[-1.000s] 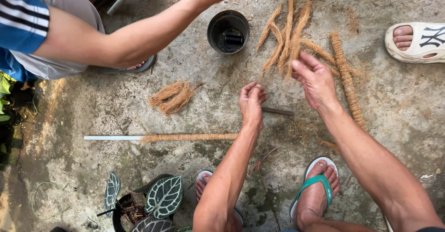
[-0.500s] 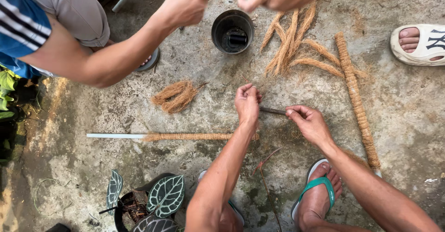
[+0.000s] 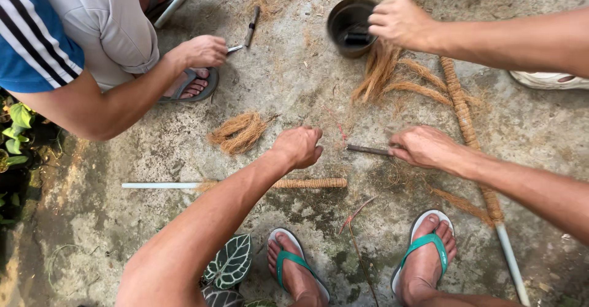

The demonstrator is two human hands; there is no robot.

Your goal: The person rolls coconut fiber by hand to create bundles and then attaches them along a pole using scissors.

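Your right hand (image 3: 423, 147) pinched the right end of a thin dark rod (image 3: 367, 150), which lay left-to-right on the concrete floor (image 3: 294, 74), pointing toward your left hand (image 3: 299, 146). That left hand hovered loosely curled, holding nothing, just left of the rod's free end and just beyond the fibre-wrapped pipe (image 3: 245, 184).
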